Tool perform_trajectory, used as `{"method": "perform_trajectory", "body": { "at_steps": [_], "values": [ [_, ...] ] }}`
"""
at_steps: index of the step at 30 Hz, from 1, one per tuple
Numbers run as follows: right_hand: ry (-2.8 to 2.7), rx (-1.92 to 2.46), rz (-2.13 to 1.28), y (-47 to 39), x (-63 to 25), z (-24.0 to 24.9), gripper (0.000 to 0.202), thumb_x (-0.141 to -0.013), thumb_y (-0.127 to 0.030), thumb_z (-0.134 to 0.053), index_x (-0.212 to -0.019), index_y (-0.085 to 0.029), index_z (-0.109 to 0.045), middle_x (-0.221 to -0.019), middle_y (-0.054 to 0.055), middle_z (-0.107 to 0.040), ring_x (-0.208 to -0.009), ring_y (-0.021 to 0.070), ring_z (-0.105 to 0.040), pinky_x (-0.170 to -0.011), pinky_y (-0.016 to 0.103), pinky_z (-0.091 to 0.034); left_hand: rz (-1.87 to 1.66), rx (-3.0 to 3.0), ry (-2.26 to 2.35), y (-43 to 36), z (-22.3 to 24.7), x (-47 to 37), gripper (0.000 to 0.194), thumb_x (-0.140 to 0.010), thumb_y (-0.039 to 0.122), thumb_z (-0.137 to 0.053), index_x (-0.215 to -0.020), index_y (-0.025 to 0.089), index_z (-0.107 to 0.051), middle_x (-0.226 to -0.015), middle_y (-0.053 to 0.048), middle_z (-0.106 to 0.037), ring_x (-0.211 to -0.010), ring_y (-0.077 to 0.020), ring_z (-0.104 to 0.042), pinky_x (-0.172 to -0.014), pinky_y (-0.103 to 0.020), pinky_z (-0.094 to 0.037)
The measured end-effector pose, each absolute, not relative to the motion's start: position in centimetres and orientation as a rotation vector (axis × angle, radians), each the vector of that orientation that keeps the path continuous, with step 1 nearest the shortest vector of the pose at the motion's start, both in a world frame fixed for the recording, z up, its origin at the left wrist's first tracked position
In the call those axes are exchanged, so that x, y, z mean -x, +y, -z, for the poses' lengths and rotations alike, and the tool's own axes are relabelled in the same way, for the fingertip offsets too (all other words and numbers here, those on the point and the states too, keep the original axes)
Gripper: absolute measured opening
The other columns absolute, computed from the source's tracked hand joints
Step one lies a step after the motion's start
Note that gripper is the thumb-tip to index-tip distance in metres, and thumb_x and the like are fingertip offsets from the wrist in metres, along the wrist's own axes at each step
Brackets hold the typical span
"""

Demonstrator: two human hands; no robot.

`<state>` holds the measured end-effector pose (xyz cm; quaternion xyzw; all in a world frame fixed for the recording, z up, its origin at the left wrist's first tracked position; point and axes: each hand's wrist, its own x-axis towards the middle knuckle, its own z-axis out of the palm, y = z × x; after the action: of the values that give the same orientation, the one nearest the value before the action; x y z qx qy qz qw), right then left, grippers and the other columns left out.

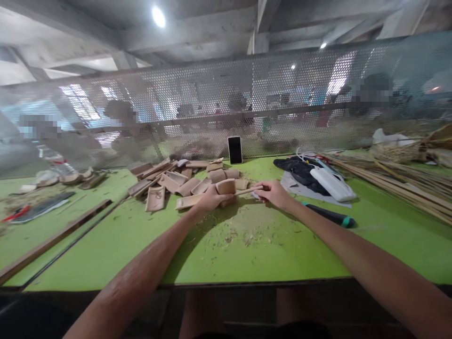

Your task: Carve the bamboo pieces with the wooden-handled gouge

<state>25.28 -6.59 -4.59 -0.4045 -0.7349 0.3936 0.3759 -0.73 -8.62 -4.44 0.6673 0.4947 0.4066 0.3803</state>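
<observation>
My left hand (211,198) is closed round a curved bamboo piece (226,186), held just above the green table (219,254). Between the thumb and fingers of my right hand (273,194) is a thin pale stick (247,190), whose left end reaches the bamboo piece. Whether the stick's tip touches the piece or goes into it cannot be made out. Similar curved bamboo pieces (155,198) lie in a loose pile left of and behind my left hand. Small shavings (247,235) are scattered on the table below both hands.
A phone (235,150) stands upright against the perforated metal screen (197,108). To the right lie a dark-handled tool (330,215), a white case (332,184), black cloth (300,172) and long strips (391,183). A wooden bar (60,238) lies at left. People are blurred beyond the screen.
</observation>
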Motion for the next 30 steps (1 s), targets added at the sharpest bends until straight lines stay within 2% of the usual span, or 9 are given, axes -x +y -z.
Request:
{"method": "perform_trajectory", "body": {
  "at_steps": [7,15,20,25,30],
  "values": [
    [-1.902,1.021,-1.007,-6.8,-25.2,4.5,0.025,-0.082,-0.037,-0.068,-0.092,-0.014,-0.072,-0.060,0.002,-0.062,-0.051,0.0130,-0.055,-0.046,0.024,-0.043,-1.020,-1.700,1.209,-8.6,4.4,0.7,0.036,-0.062,0.036,-0.085,-0.087,0.013,-0.071,-0.084,-0.008,-0.073,-0.072,-0.0187,-0.063,-0.065,-0.032,-0.051],
    [-1.774,0.936,-1.043,-7.1,-25.1,3.6,0.030,-0.081,-0.046,-0.072,-0.083,-0.016,-0.072,-0.060,0.001,-0.061,-0.054,0.0125,-0.054,-0.051,0.026,-0.045,-1.094,-1.766,1.213,-8.3,5.1,0.8,0.038,-0.073,0.045,-0.079,-0.094,0.014,-0.071,-0.094,-0.011,-0.075,-0.082,-0.0249,-0.068,-0.074,-0.038,-0.055],
    [-1.625,0.931,-1.112,-6.8,-25.3,3.7,0.036,-0.078,-0.052,-0.076,-0.078,-0.017,-0.069,-0.059,0.001,-0.061,-0.052,0.0123,-0.053,-0.051,0.026,-0.045,-1.132,-1.841,1.259,-7.8,5.4,0.9,0.047,-0.080,0.052,-0.072,-0.109,0.016,-0.072,-0.103,-0.010,-0.076,-0.093,-0.0267,-0.069,-0.080,-0.037,-0.055],
    [-1.541,0.938,-1.184,-6.2,-25.4,4.3,0.046,-0.073,-0.060,-0.079,-0.070,-0.016,-0.066,-0.058,0.002,-0.061,-0.049,0.0112,-0.052,-0.050,0.026,-0.044,-1.109,-1.885,1.308,-7.8,5.3,1.0,0.050,-0.081,0.055,-0.071,-0.111,0.016,-0.074,-0.102,-0.010,-0.077,-0.093,-0.0283,-0.069,-0.079,-0.038,-0.055],
    [-1.472,0.936,-1.221,-6.2,-25.3,4.5,0.049,-0.070,-0.062,-0.080,-0.067,-0.016,-0.065,-0.058,0.001,-0.061,-0.049,0.0109,-0.052,-0.049,0.025,-0.042,-1.216,-2.005,1.162,-8.7,4.1,0.7,0.042,-0.091,0.049,-0.062,-0.121,0.020,-0.069,-0.130,-0.011,-0.068,-0.119,-0.0288,-0.062,-0.095,-0.038,-0.051]
  ]
}}
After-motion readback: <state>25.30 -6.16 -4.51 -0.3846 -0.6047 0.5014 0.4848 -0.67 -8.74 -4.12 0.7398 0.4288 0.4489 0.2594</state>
